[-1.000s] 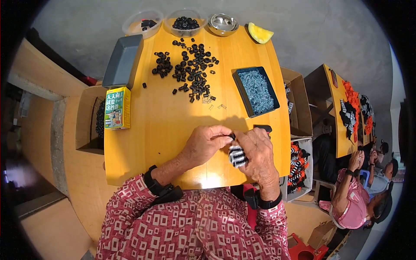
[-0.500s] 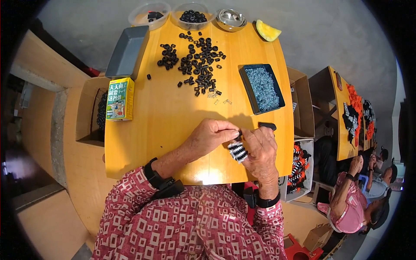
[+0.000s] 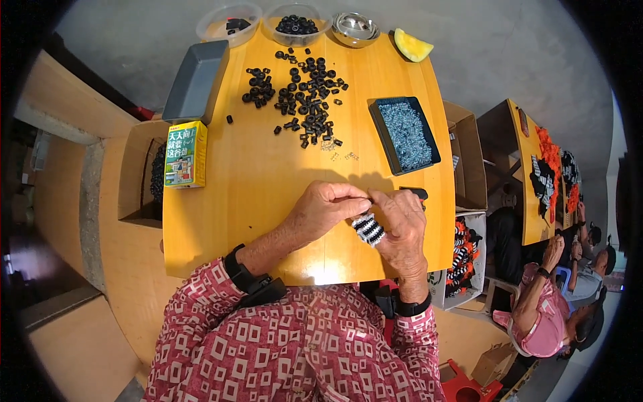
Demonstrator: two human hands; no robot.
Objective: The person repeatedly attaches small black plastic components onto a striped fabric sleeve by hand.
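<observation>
Striped knit (image 3: 369,230) has tipped a bit between the left hand (image 3: 326,206), pinching its top, and the right hand (image 3: 403,231), holding its side.

Striped piece (image 3: 369,230) partly behind fingers (image 3: 388,208)

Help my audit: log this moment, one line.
right hand: holds black-white striped knitted piece | left hand: pinching at its upper end | ahead: black rectangular tray

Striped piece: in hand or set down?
In hand: the right hand grips the striped piece at its right side; the left hand pinches near its upper end, exact contact hidden.
</observation>
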